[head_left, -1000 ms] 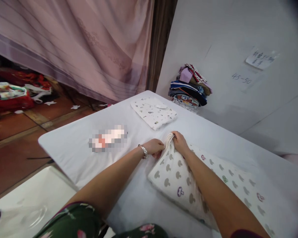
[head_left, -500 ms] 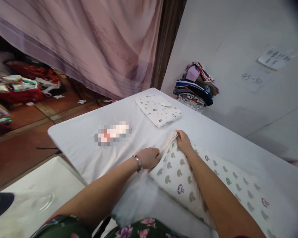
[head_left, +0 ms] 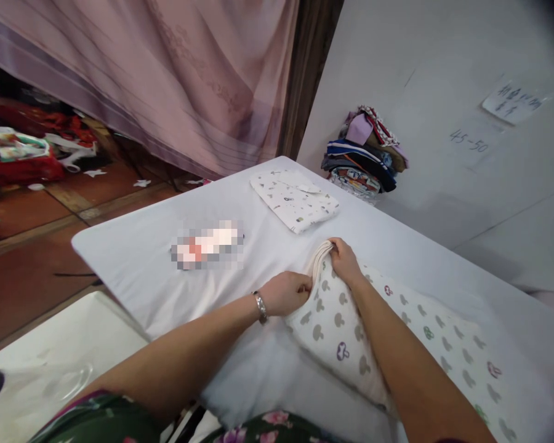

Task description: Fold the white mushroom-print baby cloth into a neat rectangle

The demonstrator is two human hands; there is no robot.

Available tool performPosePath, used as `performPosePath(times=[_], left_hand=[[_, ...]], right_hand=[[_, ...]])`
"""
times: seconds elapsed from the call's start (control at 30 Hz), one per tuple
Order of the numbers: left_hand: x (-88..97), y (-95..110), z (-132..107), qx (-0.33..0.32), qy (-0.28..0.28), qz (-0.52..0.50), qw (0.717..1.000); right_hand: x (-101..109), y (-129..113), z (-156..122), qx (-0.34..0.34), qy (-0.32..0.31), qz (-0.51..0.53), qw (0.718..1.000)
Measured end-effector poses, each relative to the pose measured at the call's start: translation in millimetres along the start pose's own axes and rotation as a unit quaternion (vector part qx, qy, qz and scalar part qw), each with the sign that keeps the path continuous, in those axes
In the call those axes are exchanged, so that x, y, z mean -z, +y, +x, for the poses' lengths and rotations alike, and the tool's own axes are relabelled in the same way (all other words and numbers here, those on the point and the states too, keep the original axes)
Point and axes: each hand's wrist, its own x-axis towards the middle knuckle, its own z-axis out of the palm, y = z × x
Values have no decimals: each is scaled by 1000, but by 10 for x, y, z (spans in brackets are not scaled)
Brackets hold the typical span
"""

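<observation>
A white cloth with a mushroom print [head_left: 330, 314] lies partly folded on the white-covered table [head_left: 221, 344]. My left hand [head_left: 286, 292], with a silver bracelet at the wrist, is closed on the left side of its folded edge. At the far corner of the same fold, my right hand [head_left: 344, 261] pinches the stacked layers, which stand a little raised between the hands. The cloth's unfolded part stretches right, beneath my right forearm. Beyond my hands rests a folded white garment with small prints [head_left: 295, 200]. My fingertips are partly hidden by the fabric.
A blurred-out oblong object [head_left: 207, 245] lies on the table's left part. Folded clothes [head_left: 362, 151] are stacked by the wall beyond the table. A pink curtain [head_left: 203, 80] hangs behind. At lower left stands a white surface [head_left: 74, 326]; a red basket [head_left: 21, 163] is on the floor.
My left hand has moved right along the fold, closer to my right hand. The layers at the edge now bulge up more between them. My right hand keeps its hold.
</observation>
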Motion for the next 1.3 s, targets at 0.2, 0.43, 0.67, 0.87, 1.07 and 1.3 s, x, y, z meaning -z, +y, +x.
performPosePath(times=[0.2, 0.43, 0.67, 0.87, 1.07, 1.3], left_hand=[[199, 66, -83, -27, -142, 13, 989], [421, 41, -233, 35, -251, -76, 964], [381, -80, -296, 64, -202, -73, 975], [311, -237, -247, 78, -196, -110, 971], [106, -280, 7, 96, -70, -153, 981], [-74, -99, 166, 142, 48, -50, 987]], right_hand=[[10, -24, 13, -7, -2, 2, 1000], [11, -44, 7, -12, -3, 10, 1000], [-6, 2, 7, -2, 0, 12, 1000], [-1, -18, 18, -7, -6, 15, 1000], [-24, -10, 27, -3, -1, 10, 1000], [-23, -27, 27, 10, -1, 6, 1000]])
